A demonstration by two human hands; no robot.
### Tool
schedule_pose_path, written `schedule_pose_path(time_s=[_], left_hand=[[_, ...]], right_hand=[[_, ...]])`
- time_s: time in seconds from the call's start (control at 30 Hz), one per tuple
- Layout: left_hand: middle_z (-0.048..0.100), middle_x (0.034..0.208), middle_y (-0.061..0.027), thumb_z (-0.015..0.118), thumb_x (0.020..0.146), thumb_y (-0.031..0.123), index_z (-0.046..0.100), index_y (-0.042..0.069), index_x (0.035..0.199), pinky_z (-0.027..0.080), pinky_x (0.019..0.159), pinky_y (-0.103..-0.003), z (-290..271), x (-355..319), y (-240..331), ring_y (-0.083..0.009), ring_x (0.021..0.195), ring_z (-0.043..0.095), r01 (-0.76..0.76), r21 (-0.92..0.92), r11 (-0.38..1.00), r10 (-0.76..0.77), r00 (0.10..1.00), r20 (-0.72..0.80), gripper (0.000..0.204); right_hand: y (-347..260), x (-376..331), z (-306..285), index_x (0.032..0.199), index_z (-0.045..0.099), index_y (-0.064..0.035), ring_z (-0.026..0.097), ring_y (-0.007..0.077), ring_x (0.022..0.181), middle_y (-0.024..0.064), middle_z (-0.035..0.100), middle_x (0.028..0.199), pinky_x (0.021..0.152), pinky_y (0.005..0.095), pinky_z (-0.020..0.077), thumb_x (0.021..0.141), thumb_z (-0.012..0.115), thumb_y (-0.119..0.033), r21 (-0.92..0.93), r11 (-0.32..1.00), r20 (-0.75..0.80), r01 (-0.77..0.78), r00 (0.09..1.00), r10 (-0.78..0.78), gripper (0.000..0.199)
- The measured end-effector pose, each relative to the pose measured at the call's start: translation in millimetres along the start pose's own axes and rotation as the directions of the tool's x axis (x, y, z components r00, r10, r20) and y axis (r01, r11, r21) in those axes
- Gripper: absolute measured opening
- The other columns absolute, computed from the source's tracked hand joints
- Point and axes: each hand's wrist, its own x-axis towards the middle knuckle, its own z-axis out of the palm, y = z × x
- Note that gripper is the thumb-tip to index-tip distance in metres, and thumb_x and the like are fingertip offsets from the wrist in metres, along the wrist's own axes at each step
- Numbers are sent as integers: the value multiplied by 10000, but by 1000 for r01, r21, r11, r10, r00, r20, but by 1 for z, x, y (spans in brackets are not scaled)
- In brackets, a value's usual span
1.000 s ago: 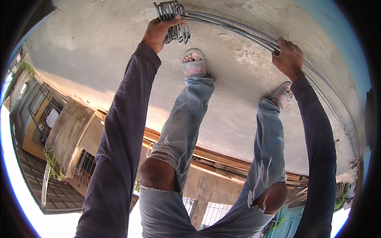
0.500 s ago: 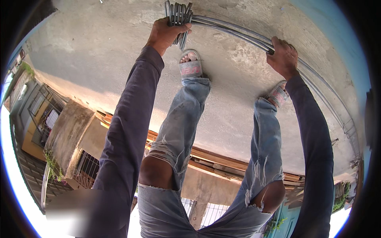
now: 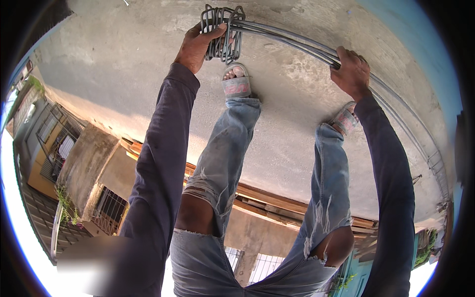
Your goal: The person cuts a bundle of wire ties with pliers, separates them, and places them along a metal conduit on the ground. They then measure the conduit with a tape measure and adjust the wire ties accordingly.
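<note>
A bundle of bent steel stirrups (image 3: pixel 230 48), squarish grey loops, encircles the ends of several long steel rods (image 3: pixel 284 35) at the top of the view. My left hand (image 3: pixel 194 48) is closed on the stirrups, thumb across their near side. Farther right, my right hand (image 3: pixel 352 73) wraps around the rods. From there they curve away down the right side, where more loops (image 3: pixel 436 162) sit around them. Some finger contact is hidden behind the metal.
Both my feet in grey slide sandals (image 3: pixel 236 88) stand on the concrete floor (image 3: pixel 163 94), close to the rods. Behind lie stacked wooden planks (image 3: pixel 269 200) along a wall. A barred window (image 3: pixel 106 212) shows at lower left.
The stirrups have tilted and fanned apart, now showing their open loops. My left hand has shifted slightly left and down with them. My right hand has barely moved.
</note>
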Motion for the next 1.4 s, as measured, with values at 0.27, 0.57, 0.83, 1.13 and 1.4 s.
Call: schedule_pose_path(time_s=[0.27, 0.57, 0.83, 1.13, 1.4], left_hand=[[746, 1111, -72, 765, 989, 314, 637, 12, 1353, 582, 893, -287, -9, 7, 2, -151, 986, 742, 48, 190, 981, -54, 998, 28, 490], [741, 1149, -79, 787, 956, 337, 641, 16, 1376, 537, 954, -304, 69, 22, -10, -157, 1039, 702, 62, 211, 975, -114, 963, 243, 549], [758, 1151, -179, 726, 982, 257, 628, -43, 1380, 559, 948, -369, 165, 20, -32, -248, 1099, 716, 97, 109, 989, -112, 985, 135, 508], [774, 1098, -104, 666, 1032, 232, 706, -27, 1256, 548, 821, -351, 146, 21, -57, -166, 891, 698, 54, 296, 954, -46, 998, -33, 345], [757, 1071, -142, 615, 1067, 210, 658, -74, 1275, 582, 855, -335, 85, 12, -35, -232, 1031, 754, -40, 81, 996, 53, 984, -170, 354]], right_hand=[[0, -6, 6, 1063, 625, -75, 675, 346, 1035, 120, 710, 990, 926, 497, 505, 785, 732, -165, 39, 999, -57, 27, 998, -25, 311], [8, -6, 3, 1051, 634, -78, 680, 339, 1015, 115, 712, 976, 909, 488, 516, 784, 725, -163, 46, 998, -66, 43, 997, -40, 294], [16, 11, 21, 1094, 643, -70, 679, 344, 1047, 127, 716, 995, 921, 501, 511, 785, 713, -172, 17, 1000, -46, 4, 999, -3, 333], [18, 9, 29, 1136, 646, -67, 671, 341, 1115, 132, 731, 1082, 963, 498, 504, 773, 694, -182, 35, 999, -79, 17, 997, -15, 384], [22, 9, 33, 1239, 657, -78, 675, 322, 1122, 120, 736, 1095, 973, 474, 509, 746, 726, -167, 19, 999, -121, 34, 992, -32, 506]])
